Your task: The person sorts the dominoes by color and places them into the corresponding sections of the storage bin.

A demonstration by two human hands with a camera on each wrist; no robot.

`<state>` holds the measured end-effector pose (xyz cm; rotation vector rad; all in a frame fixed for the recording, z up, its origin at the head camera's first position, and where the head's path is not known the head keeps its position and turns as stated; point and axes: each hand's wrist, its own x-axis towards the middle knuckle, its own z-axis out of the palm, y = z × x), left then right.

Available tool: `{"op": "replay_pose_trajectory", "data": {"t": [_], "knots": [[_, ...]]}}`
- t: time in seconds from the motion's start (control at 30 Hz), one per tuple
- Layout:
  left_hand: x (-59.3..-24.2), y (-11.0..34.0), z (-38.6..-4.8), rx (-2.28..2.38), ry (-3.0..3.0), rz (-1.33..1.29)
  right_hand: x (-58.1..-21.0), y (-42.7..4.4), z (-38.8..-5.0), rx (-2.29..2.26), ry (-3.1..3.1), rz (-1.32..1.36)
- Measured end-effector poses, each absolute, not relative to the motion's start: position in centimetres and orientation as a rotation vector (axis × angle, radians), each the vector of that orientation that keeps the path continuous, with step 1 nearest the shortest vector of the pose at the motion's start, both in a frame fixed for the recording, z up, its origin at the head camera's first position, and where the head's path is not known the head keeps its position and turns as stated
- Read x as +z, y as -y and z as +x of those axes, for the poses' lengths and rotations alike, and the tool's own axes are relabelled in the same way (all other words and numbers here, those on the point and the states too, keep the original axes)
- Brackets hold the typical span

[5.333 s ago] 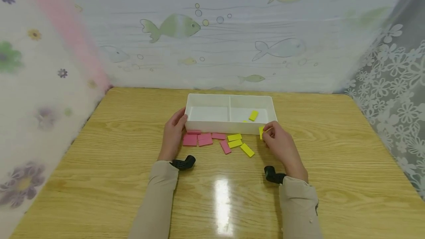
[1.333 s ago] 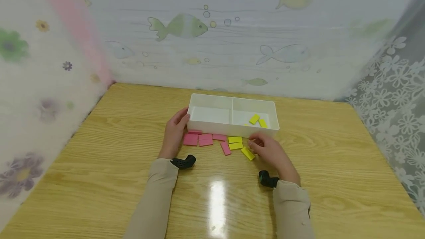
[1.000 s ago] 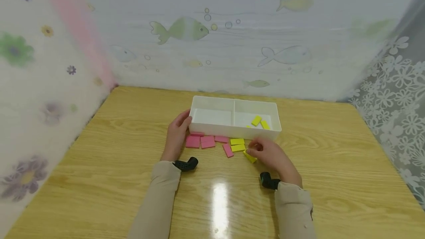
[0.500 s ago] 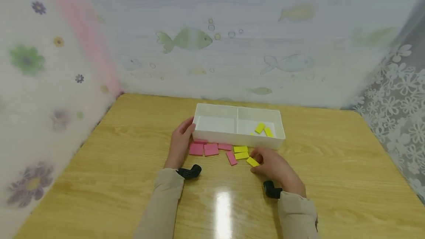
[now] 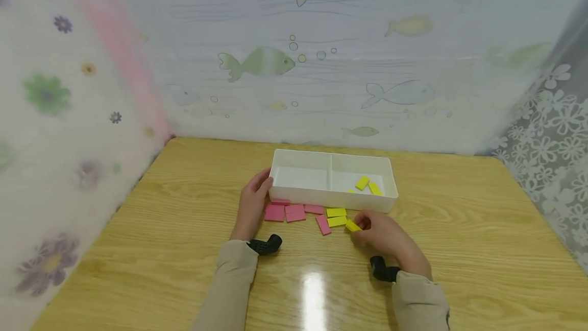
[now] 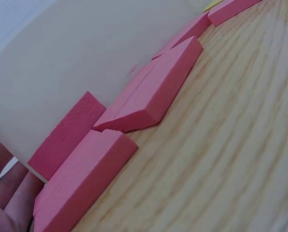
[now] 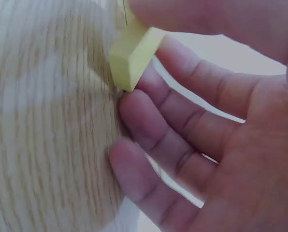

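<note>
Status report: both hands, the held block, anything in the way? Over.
Left hand touching white rectangular plastic box. Right hand pinching yellow rectangular block. Nothing seen over box's open top.

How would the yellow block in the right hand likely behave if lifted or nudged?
The yellow block is probably stiff: its edges look straight and crisp. It seems unlikely to roll, having flat faces. It's likely light, being small beside the right hand.
</note>
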<state>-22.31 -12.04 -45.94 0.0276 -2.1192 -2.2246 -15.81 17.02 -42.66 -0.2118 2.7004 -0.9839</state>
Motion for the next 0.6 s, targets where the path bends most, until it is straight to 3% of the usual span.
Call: {"op": "replay_pose_trajectory", "data": {"t": [0.6], "knots": [[-46.01,12.21,-22.23,-2.208,2.127,0.002,-42.09,-16.99,-16.18,-1.144,-2.855,-0.178]]}}
